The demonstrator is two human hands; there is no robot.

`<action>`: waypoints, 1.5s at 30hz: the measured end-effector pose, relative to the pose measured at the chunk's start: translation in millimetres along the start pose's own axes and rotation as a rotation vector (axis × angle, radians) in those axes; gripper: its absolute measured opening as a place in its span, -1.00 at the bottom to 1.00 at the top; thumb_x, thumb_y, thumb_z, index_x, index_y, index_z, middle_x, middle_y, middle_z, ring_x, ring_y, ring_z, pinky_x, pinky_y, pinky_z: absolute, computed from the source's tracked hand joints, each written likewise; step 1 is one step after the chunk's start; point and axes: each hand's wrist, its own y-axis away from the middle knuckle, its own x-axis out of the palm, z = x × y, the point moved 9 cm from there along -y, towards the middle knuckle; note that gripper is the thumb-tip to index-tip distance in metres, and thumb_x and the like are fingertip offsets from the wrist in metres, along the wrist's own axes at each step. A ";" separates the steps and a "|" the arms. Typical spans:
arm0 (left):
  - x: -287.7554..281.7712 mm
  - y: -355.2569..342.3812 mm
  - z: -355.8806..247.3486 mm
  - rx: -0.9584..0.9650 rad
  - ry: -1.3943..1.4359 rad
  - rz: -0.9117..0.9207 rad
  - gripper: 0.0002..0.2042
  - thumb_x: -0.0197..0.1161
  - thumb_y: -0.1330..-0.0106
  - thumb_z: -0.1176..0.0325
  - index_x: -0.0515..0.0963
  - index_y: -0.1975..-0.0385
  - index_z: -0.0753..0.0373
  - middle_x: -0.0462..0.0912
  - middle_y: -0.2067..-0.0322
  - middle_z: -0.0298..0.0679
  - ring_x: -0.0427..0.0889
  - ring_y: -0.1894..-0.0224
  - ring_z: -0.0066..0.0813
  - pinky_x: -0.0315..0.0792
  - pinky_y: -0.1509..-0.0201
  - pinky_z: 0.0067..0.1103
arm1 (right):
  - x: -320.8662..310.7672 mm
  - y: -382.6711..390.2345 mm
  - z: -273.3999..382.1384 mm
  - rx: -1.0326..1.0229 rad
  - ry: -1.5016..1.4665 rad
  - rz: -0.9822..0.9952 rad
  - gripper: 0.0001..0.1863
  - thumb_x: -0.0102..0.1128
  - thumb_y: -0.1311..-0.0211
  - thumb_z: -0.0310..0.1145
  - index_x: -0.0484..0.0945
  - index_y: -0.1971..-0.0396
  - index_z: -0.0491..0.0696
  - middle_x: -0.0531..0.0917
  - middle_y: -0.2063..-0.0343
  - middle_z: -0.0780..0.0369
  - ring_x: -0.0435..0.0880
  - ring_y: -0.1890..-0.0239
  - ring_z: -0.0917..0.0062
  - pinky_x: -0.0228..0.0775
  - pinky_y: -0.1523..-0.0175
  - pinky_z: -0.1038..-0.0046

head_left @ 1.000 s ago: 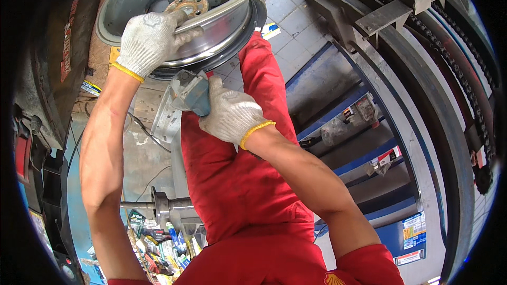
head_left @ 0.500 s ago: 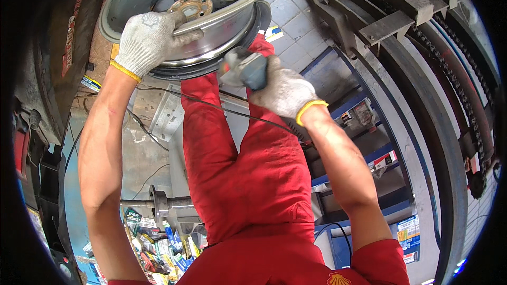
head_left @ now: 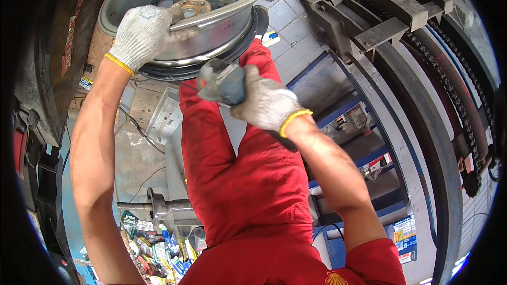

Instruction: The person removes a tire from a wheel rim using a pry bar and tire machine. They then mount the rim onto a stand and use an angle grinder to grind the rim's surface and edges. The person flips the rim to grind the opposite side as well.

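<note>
A silver wheel rim [head_left: 216, 38] lies tilted at the top of the view, with a rusty hub centre [head_left: 191, 7] inside it. It rests on a black ring-shaped support [head_left: 259, 21] beyond my knees. My left hand [head_left: 143, 36], in a white knit glove with a yellow cuff, is closed over the rim's near left lip. My right hand [head_left: 270, 100], gloved the same way, grips a grey-blue angle grinder [head_left: 231, 83]. The grinder's head is just below the rim's lower edge; whether it touches, I cannot tell. Its disc is partly hidden and blurred.
A heavy metal frame with a chain [head_left: 449, 95] curves down the right side. Blue shelving [head_left: 377, 153] holding small boxes stands beside my right arm. At lower left are a flanged metal shaft [head_left: 158, 206] and a heap of colourful packages [head_left: 158, 250]. A dark cable [head_left: 145, 133] trails on the left.
My right hand has moved the grinder left and slightly down along the rim's lower edge. My left hand keeps its hold on the rim. The cable across my legs has dropped from view.
</note>
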 end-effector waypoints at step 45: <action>9.4 -21.0 -25.5 -0.010 -0.128 -0.082 -0.37 0.29 -0.50 -0.37 0.82 0.03 0.18 0.85 0.33 0.01 0.87 0.18 0.04 0.72 0.07 -0.15 | 17.2 36.0 -23.2 -0.018 -0.153 -0.093 -0.15 0.55 -0.20 -0.09 0.31 -0.32 -0.23 0.83 0.18 -0.21 0.86 0.05 -0.15 0.71 -0.06 -0.05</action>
